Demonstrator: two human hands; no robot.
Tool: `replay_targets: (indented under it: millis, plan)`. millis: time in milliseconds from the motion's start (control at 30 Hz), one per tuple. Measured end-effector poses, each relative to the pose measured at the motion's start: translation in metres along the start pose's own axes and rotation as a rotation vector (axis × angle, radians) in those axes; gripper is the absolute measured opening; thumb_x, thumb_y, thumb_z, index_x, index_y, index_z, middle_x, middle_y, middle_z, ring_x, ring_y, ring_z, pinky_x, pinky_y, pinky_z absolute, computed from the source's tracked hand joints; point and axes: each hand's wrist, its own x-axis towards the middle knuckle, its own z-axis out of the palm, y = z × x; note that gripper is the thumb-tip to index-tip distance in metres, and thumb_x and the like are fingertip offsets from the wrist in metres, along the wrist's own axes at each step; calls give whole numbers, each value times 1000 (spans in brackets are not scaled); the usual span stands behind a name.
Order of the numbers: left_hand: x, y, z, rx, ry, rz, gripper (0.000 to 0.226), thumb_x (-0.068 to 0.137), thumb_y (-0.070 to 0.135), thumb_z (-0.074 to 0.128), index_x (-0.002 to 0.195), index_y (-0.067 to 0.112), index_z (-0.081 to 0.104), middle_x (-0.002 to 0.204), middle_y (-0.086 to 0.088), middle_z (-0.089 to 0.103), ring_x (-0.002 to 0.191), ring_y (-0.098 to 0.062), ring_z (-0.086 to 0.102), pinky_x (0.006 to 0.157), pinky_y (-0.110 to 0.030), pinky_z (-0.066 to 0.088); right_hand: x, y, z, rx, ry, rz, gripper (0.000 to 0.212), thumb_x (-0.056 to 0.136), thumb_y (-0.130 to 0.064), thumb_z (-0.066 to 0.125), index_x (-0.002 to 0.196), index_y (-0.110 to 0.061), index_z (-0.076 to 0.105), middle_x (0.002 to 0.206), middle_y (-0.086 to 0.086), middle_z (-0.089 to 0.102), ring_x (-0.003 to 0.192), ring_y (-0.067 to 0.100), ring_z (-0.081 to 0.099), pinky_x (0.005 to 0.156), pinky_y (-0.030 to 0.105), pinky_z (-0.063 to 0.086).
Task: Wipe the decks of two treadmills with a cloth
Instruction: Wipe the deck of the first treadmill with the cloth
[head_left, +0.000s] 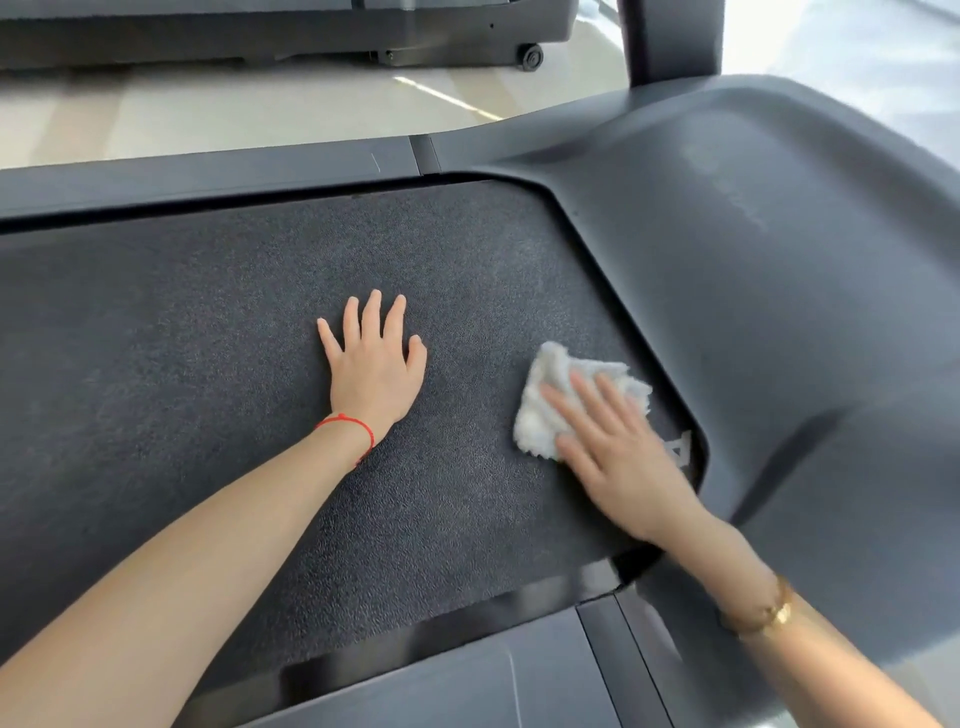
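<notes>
Both hands are sitting flat on the dark textured treadmill belt (218, 332).
Right hand (618, 452) is pressing the fluffy white cloth (540, 410) at 3 o'clock, fingers straight; left hand (371, 364) is splayed, holding nothing.

A single head-worn, wide-angle view is given. The scene is looked down on steeply from close above, facing forward across the treadmill belt (218, 374), which fills the middle of the frame. Both forearms are seen entering from the lower corners. The motor cover (779, 270) is bent by the lens along the right side. A second treadmill (291, 31) is caught at the upper left, across the floor (208, 114).
</notes>
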Motion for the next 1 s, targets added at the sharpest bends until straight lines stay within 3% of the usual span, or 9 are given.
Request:
replay_targets:
  millis: [100,233,400,667,867,933,1000]
  plan:
    - [-1,0,-1,8,-8,0,56,102,39,33,155,22,26,163,-6,21,151,-28,12,120,-60,5,5,6,-5,33,1,185,52,106,-38,29,152,-46,8,165,-7,-3,152,20,-13,123,39,-8]
    - [-2,0,0,5,-3,7,56,102,38,34,155,22,27,163,-7,22,150,-29,13,119,-61,6,-38,-22,4,64,-35,37,53,105,-43,26,151,-52,1,164,-14,-11,149,13,-23,120,35,-16]
    - [-2,-1,3,-2,3,11,56,101,38,35,154,21,29,162,-8,24,150,-31,14,119,-62,5,-75,-25,7,29,-97,-20,51,101,-54,13,149,-56,-4,161,-23,-16,149,10,-23,122,37,-8]
    - [-3,-2,2,-1,-4,13,56,102,38,33,154,21,28,162,-8,22,150,-30,13,119,-61,5,-1,14,-12,2,-24,264,53,105,-40,29,154,-43,11,166,0,-3,152,27,-8,123,43,-2]
    - [-3,-1,3,2,7,13,56,101,37,35,154,20,29,161,-8,24,150,-30,15,119,-61,6,-45,-16,4,60,-64,87,53,101,-51,21,151,-54,1,164,-14,-11,151,16,-19,122,39,-8]
    - [-3,-1,3,0,10,14,55,101,37,35,154,20,30,161,-8,25,150,-30,15,119,-61,6,-53,-18,1,53,-83,46,52,100,-57,16,150,-56,3,164,-16,-5,152,14,-13,123,39,-3]
    - [-3,-1,3,-6,13,13,55,101,37,36,153,20,30,161,-9,25,150,-31,15,119,-62,6,-48,-13,-8,-28,-41,20,52,99,-60,16,151,-53,16,163,-12,14,151,20,9,122,41,12]
